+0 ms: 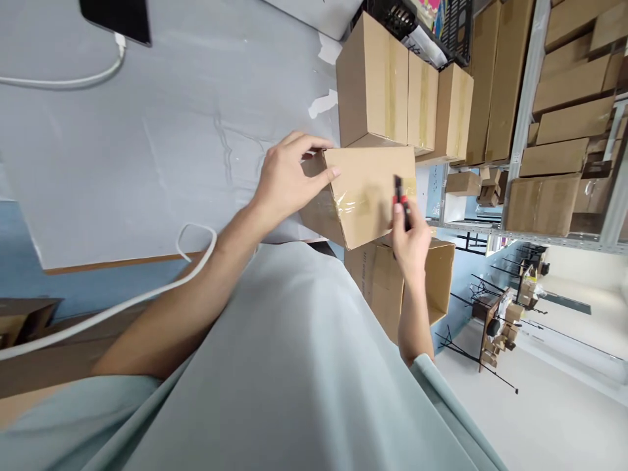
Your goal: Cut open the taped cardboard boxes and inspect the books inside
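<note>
A taped cardboard box lies at the edge of the grey table in front of me. My left hand grips its left end, with the thumb on the top face and the fingers over the far edge. A strip of clear tape crosses the face and catches the light. Held in my right hand is a box cutter with a red and black body. Its dark tip points away from me above the right part of the box; whether it touches the cardboard I cannot tell.
Several closed cardboard boxes stand beyond the held one, near a black crate. An open carton sits below on the right. A white cable crosses by my left forearm; a black device lies at the far left.
</note>
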Demonstrator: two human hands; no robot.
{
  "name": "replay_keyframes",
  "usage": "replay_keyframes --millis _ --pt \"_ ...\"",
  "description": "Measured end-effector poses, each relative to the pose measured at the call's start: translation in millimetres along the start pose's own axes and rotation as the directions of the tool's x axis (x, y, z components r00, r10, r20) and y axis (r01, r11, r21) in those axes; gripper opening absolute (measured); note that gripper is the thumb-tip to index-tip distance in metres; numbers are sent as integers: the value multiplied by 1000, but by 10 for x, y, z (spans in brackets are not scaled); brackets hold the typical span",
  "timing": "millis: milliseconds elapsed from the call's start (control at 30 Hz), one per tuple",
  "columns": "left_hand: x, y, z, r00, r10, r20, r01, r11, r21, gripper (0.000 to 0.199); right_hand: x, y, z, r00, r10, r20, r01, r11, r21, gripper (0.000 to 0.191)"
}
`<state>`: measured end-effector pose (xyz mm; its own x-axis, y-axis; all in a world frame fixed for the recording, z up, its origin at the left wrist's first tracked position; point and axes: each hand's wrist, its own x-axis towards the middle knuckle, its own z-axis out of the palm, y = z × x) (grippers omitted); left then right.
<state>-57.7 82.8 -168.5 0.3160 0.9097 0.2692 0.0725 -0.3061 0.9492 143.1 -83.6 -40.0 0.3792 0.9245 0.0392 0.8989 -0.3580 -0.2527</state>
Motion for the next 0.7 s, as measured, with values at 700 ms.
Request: replay_keyframes --millis 700 --pt "64 82 6 986 -160 37 161 987 -27 44 -258 -1454 -30 898 210 386 36 841 -541 61"
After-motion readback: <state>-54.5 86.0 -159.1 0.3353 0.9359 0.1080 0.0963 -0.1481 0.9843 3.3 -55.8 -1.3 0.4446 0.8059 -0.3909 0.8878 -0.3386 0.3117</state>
